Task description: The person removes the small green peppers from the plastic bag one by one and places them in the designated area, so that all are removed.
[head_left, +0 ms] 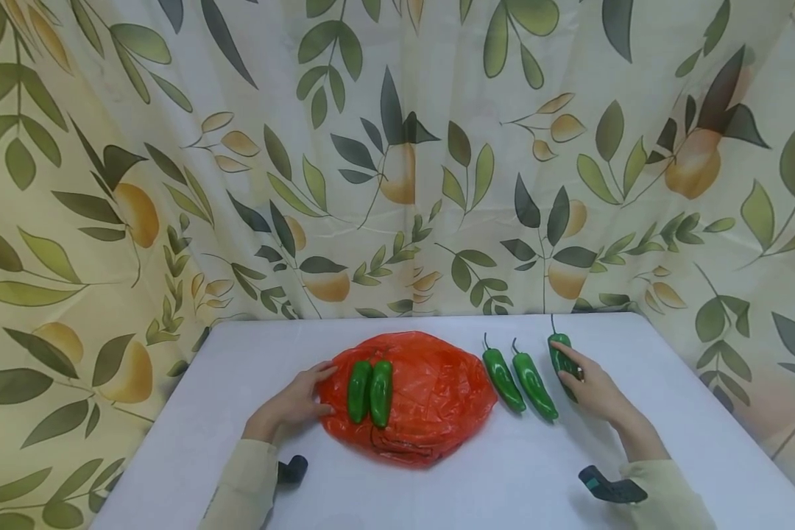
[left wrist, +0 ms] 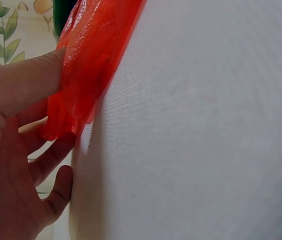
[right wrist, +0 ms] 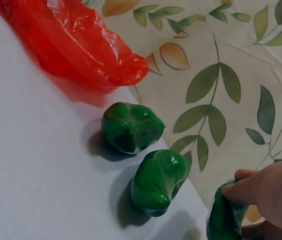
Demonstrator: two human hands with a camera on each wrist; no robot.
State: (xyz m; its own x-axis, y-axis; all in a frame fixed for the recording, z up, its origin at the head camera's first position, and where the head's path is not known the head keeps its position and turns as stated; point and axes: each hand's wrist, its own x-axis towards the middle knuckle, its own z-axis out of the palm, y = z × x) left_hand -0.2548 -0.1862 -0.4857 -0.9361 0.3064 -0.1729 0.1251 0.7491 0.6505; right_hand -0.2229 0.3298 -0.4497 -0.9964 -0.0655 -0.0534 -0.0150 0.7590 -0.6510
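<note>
A red plastic bag (head_left: 430, 390) lies spread and crumpled on the table, with two glossy green peppers (head_left: 359, 390) side by side on its left part. My left hand (head_left: 294, 401) is at the bag's left edge. In the left wrist view its thumb and fingers lie around a fold of the red film (left wrist: 88, 65), the thumb tip hidden behind it. To the right, my right hand (head_left: 592, 383) grips another green pepper (head_left: 559, 352) between thumb and fingers, its stem pointing away. Two more peppers lie between bag and right hand: one nearer the bag (head_left: 503, 379), one nearer the hand (head_left: 534, 386).
All of this is on a white table (head_left: 238, 368). A leaf-and-fruit patterned curtain (head_left: 397, 184) hangs behind the table's far edge and along both sides. A dark strap piece sticks out at the left sleeve (head_left: 241, 478) and another at the right sleeve (head_left: 665, 493).
</note>
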